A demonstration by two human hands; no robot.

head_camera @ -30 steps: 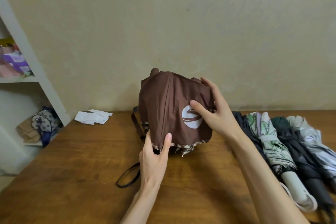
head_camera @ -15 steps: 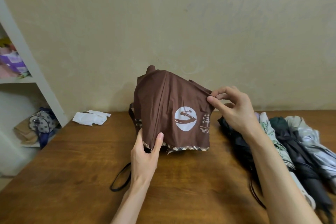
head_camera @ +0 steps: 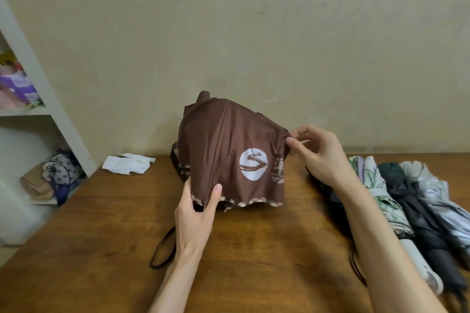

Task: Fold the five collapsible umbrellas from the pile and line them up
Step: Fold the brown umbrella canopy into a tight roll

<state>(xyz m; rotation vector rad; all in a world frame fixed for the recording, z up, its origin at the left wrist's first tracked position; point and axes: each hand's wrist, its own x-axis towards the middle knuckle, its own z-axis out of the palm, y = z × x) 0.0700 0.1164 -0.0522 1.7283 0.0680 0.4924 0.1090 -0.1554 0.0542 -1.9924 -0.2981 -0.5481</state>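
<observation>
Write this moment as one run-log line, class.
step: fold brown umbrella | left hand: grips lower hem | right hand: pinches canopy's right edge | row: other umbrellas side by side on table

1. Worktop (head_camera: 254,269): brown wood, far edge against a pale wall.
2. Far left, by the wall: crumpled white paper (head_camera: 126,164).
3. Left of middle: black strap (head_camera: 163,244), a loop lying flat.
4. Right side: four folded umbrellas in a row, touching, handles toward the near edge. In order: navy umbrella (head_camera: 333,195) (mostly hidden), floral umbrella (head_camera: 381,193), dark umbrella (head_camera: 422,223), silver umbrella (head_camera: 437,193).
</observation>
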